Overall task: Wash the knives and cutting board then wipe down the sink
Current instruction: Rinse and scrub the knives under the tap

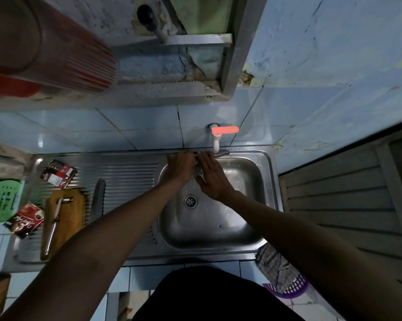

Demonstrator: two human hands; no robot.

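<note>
Stainless steel sink (pixel 262 186): square basin, round drain at its centre, ribbed drainboard to the left. Wooden cutting board (pixel 72 218) lies flat on the drainboard, long axis running near to far. One knife (pixel 54 225) with a metallic handle rests lengthwise on top of the board. Second knife (pixel 98 198), serrated blade, lies on the drainboard ribs just right of the board, point toward the wall. A third, blurred knife (pixel 220 152) sits under the tap, partly hidden.
</note>
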